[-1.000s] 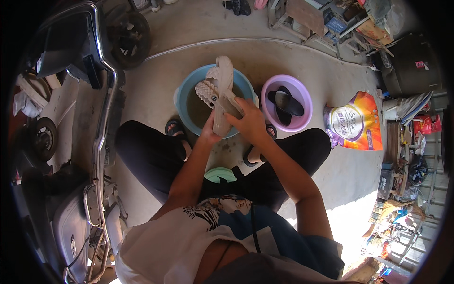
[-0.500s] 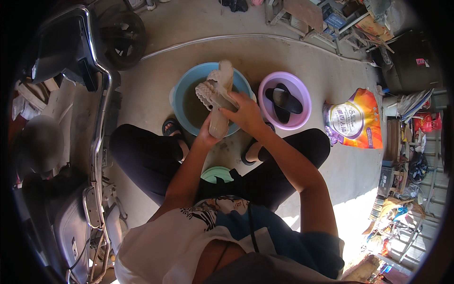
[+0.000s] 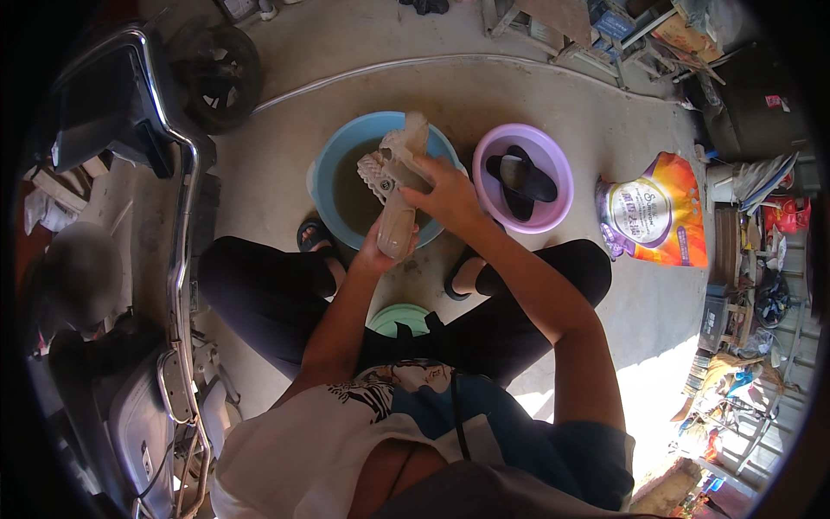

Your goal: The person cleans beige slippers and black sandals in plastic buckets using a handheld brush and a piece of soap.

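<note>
A beige slide sandal (image 3: 399, 216) with a braided strap and a small dark round badge is held over a light blue basin (image 3: 325, 177) of murky water. My left hand (image 3: 378, 251) is closed around its heel end from below. The fingers of my right hand (image 3: 445, 197) are bent over the sandal's right side, close to the strap. Whether anything small is under those fingers is hidden. To the right, a pink-purple basin (image 3: 562, 199) contains a pair of black slippers (image 3: 524, 180), one lying across the other.
An orange and purple detergent bag (image 3: 661, 216) lies on the floor at right. Below me is a green stool or tub (image 3: 400, 318). A vehicle with a chrome bar (image 3: 180, 259) lines the left; a pale hose (image 3: 372, 76) crosses behind the basins. Clutter stands along the right wall.
The sandal has tilted slightly in my left hand, its heel end shifting a little left and down. My right hand has slid slightly along its side. The whole view has shifted a little.
</note>
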Action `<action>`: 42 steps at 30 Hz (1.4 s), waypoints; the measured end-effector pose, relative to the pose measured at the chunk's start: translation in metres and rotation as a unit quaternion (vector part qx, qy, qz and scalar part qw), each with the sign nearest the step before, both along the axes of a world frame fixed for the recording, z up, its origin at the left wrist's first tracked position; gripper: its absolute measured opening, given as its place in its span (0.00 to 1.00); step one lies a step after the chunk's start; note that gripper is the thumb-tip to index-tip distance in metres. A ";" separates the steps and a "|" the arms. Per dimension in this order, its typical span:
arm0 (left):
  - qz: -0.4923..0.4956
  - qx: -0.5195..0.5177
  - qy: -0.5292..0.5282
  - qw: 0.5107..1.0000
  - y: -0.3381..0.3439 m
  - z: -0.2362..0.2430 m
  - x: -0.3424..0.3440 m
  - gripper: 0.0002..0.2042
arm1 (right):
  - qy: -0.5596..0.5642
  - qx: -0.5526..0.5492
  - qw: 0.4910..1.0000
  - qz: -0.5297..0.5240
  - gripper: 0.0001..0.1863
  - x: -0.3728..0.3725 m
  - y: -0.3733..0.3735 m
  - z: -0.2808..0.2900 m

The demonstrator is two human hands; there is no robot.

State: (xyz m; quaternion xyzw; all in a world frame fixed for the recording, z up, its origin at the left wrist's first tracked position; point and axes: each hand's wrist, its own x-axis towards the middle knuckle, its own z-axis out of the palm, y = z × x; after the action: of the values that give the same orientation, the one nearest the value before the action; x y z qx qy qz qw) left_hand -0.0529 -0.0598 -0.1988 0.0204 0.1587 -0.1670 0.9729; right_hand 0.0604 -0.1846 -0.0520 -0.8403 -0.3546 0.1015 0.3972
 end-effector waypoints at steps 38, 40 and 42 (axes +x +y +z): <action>0.130 0.232 0.033 0.963 0.006 0.047 0.010 0.21 | 0.153 0.105 0.980 -0.069 0.29 0.004 -0.009 0.007; 0.143 0.241 0.030 0.959 0.012 0.048 0.013 0.22 | 0.101 0.082 0.990 -0.058 0.30 -0.002 -0.004 -0.011; 0.128 0.249 0.027 0.960 0.015 0.051 0.010 0.22 | 0.011 0.090 0.993 -0.076 0.30 -0.003 0.006 -0.009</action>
State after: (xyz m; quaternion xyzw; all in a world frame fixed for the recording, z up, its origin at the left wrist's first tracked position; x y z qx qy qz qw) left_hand -0.0428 -0.0444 -0.1482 0.2370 0.2225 0.0028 0.9457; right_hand 0.0576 -0.1781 -0.0610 -0.8245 -0.2927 0.0481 0.4819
